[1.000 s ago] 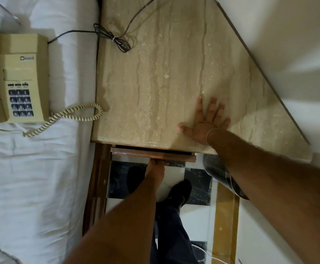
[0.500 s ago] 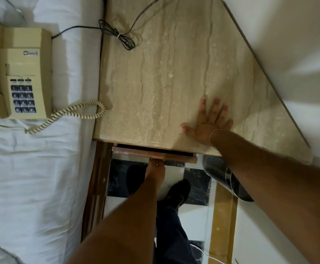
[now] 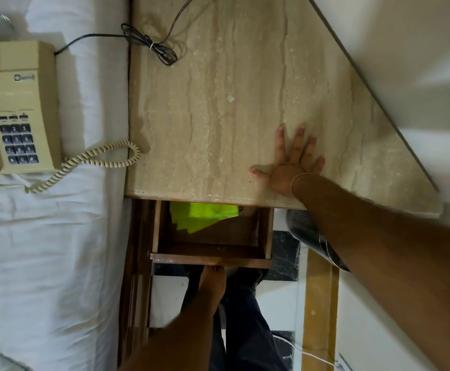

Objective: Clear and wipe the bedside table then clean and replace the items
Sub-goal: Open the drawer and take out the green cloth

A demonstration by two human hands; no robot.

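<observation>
Two hands are at work at the marble-topped bench (image 3: 218,116), whose top is bare except for a bundled black cord (image 3: 154,48) lying near its far left corner. That leaves a wide free stretch of stone between the cord and the near edge. On the right the top is cut off on a slant where it meets the pale wall (image 3: 405,62); on the left its straight edge runs just beside the bed (image 3: 58,250), which is covered in a white sheet.

Under the near edge a dark wooden drawer (image 3: 210,257) is pulled out over the floor, and a bright green cloth (image 3: 202,216) lies at its back, partly hidden beneath the stone. A cream telephone (image 3: 15,111) rests on the bed, well clear of the bench, its coiled cord (image 3: 95,160) looping toward the bench's edge. A perforated metal bin (image 3: 309,234) stands on the floor just right of the drawer, half hidden by the right forearm.

The right hand (image 3: 288,164) lies flat on the stone near the front edge, fingers spread, gripping nothing. The left hand (image 3: 213,277) reaches down to the drawer front from below; its fingers are tucked under the front panel, so the grip itself cannot be made out.
</observation>
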